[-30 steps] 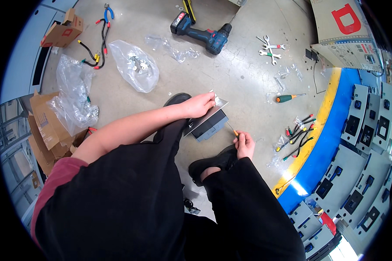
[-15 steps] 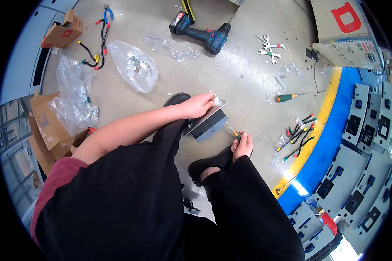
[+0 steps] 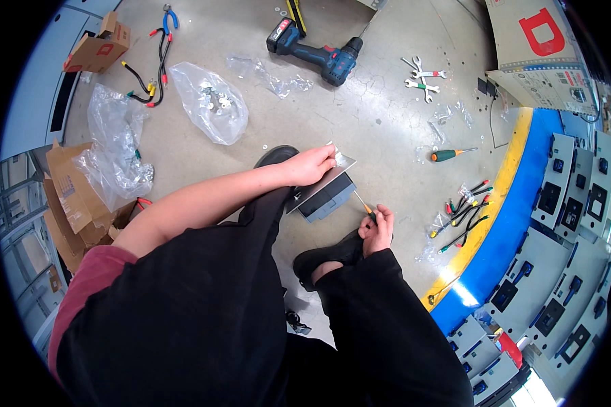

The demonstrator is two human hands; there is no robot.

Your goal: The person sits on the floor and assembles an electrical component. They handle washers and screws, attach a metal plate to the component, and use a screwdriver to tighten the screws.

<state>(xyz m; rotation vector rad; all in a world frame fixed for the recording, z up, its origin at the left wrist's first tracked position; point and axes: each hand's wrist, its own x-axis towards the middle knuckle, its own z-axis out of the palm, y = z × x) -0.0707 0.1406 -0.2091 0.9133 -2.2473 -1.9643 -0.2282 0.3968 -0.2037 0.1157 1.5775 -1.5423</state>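
Observation:
My left hand [image 3: 308, 167] is closed on the upper edge of a thin metal plate [image 3: 339, 167], tilted between my feet. Attached to the plate's right side is a grey and black box-shaped device [image 3: 328, 202]. My right hand [image 3: 379, 230] grips a screwdriver [image 3: 369, 211] by its orange and dark green handle, fingertips closed around it. The screwdriver's thin shaft points up and left to the device's side. Whether its tip touches a screw is too small to tell. The palm side of my left hand's grip is hidden.
A cordless drill [image 3: 324, 60] lies ahead, with wrenches [image 3: 422, 83] and another screwdriver [image 3: 452, 154] to the right. A clear bag of small parts [image 3: 210, 103] lies left. Short cables [image 3: 463, 216] lie near the yellow floor stripe [image 3: 508, 197]. Cardboard boxes [image 3: 71, 197] stand at left.
The fingers of my right hand have shifted slightly on the screwdriver handle. My left hand, the plate and the device look almost still.

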